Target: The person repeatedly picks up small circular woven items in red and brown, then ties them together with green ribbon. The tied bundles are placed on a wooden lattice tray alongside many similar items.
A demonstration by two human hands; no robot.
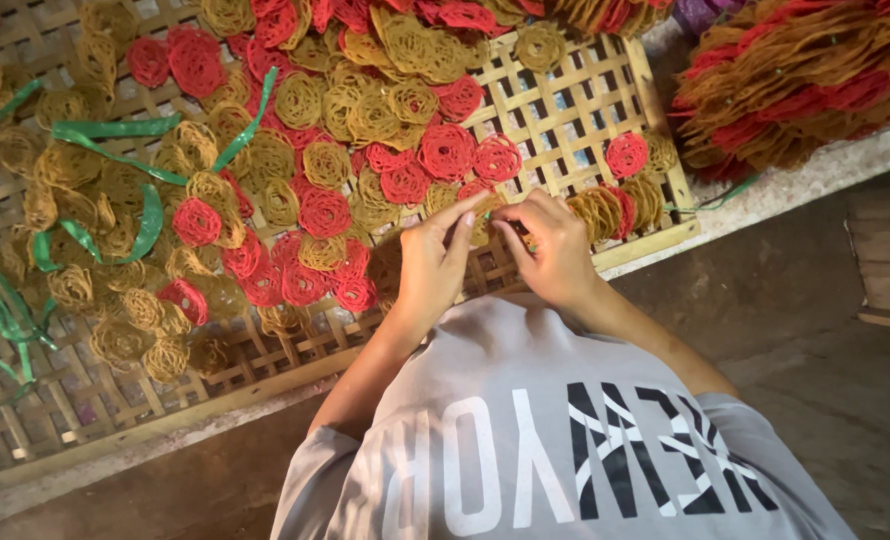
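- Grip state: left hand (433, 268) and right hand (555, 250) are both pinched shut on a small stack of yellow noodle coils (485, 222) held between their fingertips.
- Location: stack sits above the near edge of the woven bamboo tray (575, 110).
- Surroundings: red coils (447, 150) and yellow coils (300, 98) cover the tray; green plastic strips (115, 128) lie toward its left side.

A small yellow-brown coil of thin noodle-like strands (484, 222) sits pinched between the fingertips of both hands, mostly hidden by them, with only its upper edge showing. A red coil (470, 190) and a stack of yellow coils (598, 212) lie just beside the grip.
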